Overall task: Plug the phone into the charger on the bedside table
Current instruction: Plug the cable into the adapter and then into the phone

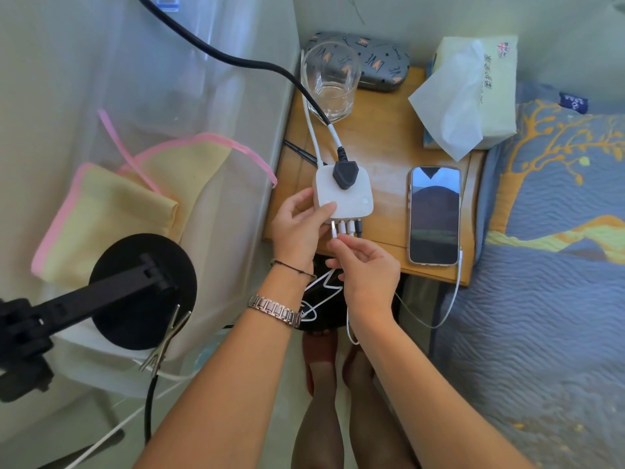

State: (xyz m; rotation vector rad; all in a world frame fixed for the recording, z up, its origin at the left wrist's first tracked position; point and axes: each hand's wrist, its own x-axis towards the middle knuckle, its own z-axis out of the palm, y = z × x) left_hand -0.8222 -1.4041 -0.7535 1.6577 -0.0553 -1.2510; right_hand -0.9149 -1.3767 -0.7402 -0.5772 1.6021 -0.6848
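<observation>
Home bedroom, quilted bed [541, 299] beside wooden bedside table [382, 143], tissue pack [473, 93]

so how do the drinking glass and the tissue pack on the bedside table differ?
The drinking glass is clear, round and rigid; the tissue pack is opaque, boxy and soft. The glass stands at the table's back left, open-topped; the pack sits back right with a tissue sticking out. Both rest on the wooden bedside table.
</observation>
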